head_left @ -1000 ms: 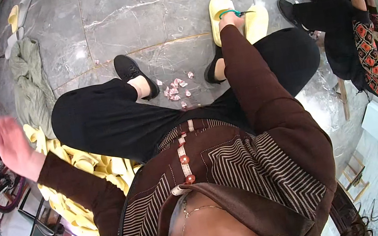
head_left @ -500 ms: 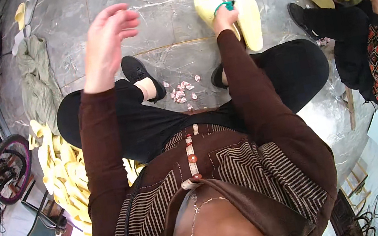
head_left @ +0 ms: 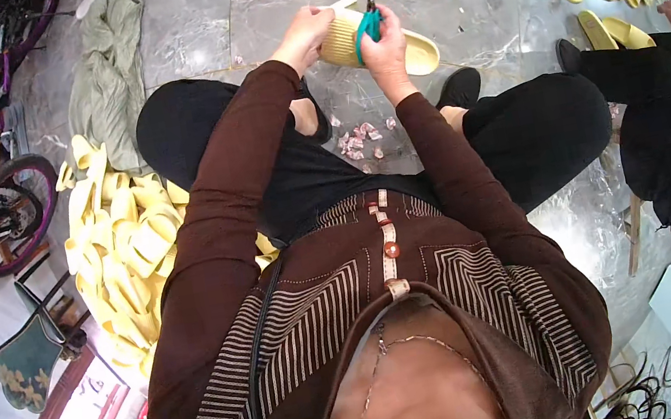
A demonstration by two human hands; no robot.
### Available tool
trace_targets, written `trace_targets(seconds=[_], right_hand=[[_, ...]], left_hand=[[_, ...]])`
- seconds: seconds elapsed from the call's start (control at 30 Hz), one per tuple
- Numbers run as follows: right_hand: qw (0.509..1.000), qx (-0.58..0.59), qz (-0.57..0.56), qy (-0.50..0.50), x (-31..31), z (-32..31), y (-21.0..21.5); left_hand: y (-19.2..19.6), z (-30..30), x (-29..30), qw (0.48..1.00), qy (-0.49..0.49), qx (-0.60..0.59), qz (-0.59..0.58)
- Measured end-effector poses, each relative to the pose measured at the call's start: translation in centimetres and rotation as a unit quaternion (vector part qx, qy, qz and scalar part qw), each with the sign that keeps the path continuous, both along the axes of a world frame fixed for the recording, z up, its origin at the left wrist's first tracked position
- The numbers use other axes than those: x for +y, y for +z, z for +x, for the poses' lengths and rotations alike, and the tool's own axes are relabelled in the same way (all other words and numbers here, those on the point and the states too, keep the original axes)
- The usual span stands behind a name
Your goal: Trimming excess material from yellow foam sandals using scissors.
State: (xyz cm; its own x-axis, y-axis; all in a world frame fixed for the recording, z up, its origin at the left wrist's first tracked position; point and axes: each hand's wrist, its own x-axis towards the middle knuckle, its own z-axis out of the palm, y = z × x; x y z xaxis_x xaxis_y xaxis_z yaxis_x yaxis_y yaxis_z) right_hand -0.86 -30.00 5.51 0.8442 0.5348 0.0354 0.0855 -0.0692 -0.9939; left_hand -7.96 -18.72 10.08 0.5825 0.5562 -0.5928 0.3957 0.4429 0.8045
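Head view: a yellow slipper (head_left: 415,50) is gripped by the left hand (head_left: 306,32) — teal scissors (head_left: 366,22), clasped in the right hand (head_left: 386,46), are apparently best kept flush to its edge.

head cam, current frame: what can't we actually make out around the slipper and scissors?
- Head view: where the scissors blades meet the yellow slipper is too small to tell.
- Slipper's near end is hidden by the left hand and right hand.
- Pink scraps on the floor: too small to identify.

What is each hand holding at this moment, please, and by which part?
Left hand grips the yellow slipper by one end; right hand holds teal-handled scissors by their handles.
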Motion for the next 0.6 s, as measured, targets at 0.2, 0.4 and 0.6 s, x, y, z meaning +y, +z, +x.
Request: trace_targets(seconds=[0.2,0.4,0.6], right_hand=[[0.993,-0.055,-0.016,0.099,-2.0,-2.4,1.4],[0.953,0.192,-0.063,0.224,-4.2,0.1,1.0],[0.867,0.387,-0.038,0.313,-5.2,2.6,1.2]], left_hand=[[-3.6,-0.9,-0.6,0.980,0.154,0.042,0.117],[-5.5,-2.5,1.3,0.931,0.043,0.091,0.351],[-2.1,-1.7,2.5,0.910,-0.076,0.057,0.403]])
